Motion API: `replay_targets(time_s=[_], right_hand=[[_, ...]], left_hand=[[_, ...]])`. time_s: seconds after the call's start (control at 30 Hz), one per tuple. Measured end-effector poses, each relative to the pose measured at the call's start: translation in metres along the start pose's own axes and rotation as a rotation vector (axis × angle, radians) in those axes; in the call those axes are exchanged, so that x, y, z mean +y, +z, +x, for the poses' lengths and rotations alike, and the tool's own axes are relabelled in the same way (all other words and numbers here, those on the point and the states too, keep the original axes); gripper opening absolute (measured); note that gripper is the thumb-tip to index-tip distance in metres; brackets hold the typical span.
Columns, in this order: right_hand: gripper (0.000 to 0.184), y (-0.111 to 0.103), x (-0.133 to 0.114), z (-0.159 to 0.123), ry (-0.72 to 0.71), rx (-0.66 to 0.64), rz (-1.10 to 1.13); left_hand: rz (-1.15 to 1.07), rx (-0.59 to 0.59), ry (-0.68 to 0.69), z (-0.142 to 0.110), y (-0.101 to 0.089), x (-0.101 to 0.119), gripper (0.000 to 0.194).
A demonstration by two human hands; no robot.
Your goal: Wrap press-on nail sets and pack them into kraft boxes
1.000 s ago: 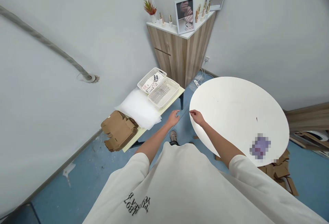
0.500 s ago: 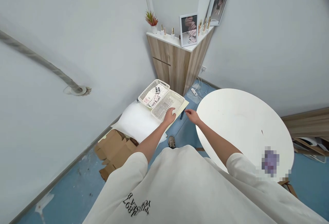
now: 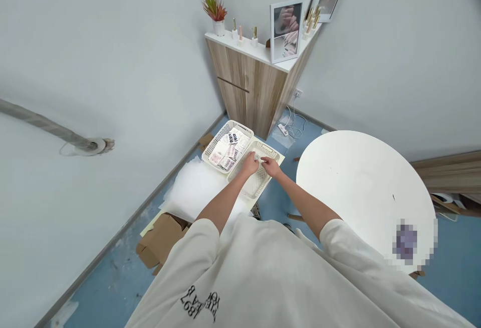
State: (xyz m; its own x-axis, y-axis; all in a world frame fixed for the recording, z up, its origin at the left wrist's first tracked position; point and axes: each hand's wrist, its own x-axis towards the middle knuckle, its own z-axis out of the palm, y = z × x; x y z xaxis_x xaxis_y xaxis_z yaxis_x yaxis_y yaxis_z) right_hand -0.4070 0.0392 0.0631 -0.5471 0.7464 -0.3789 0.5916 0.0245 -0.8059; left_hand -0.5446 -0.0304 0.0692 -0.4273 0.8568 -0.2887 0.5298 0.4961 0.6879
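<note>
Above the nearer white plastic basket (image 3: 276, 156), my left hand (image 3: 250, 164) is closed around a small clear item (image 3: 257, 157) that looks like plastic. Close beside it, my right hand (image 3: 270, 166) has its fingers pinched together, and what they hold, if anything, is too small to make out. My hands and forearm hide part of this basket's clear contents. Just behind it stands a second white basket (image 3: 208, 156) with several printed nail packets (image 3: 226, 153) in it.
A white sheet stack (image 3: 197, 187) lies left of the baskets, with brown cardboard (image 3: 161, 240) below it. On the right stands a round white table (image 3: 349, 182). A wood-grain cabinet (image 3: 248, 87) fills the corner, and a power strip (image 3: 283, 129) lies on the floor.
My two hands have come together over the nearer basket. My left hand has closed on a small clear item. The view has shifted closer to the baskets.
</note>
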Motion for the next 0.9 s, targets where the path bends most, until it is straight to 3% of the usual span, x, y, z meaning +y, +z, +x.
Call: replay_targets(time_s=[0.17, 0.5, 0.7, 0.9], right_hand=[[0.052, 0.011, -0.003, 0.014, 0.127, 0.025, 0.142], [0.058, 0.02, -0.006, 0.023, 0.177, 0.032, 0.227], [0.043, 0.02, -0.002, 0.02, 0.182, 0.109, 0.282], [0.03, 0.017, -0.005, 0.016, 0.116, 0.225, 0.31]], left_hand=[[0.037, -0.037, -0.036, 0.015, -0.001, -0.003, 0.058], [0.015, -0.065, -0.017, 0.029, 0.001, -0.01, 0.06], [-0.01, 0.084, 0.039, 0.023, -0.001, -0.007, 0.05], [-0.152, 0.272, 0.036, 0.013, -0.006, -0.001, 0.011]])
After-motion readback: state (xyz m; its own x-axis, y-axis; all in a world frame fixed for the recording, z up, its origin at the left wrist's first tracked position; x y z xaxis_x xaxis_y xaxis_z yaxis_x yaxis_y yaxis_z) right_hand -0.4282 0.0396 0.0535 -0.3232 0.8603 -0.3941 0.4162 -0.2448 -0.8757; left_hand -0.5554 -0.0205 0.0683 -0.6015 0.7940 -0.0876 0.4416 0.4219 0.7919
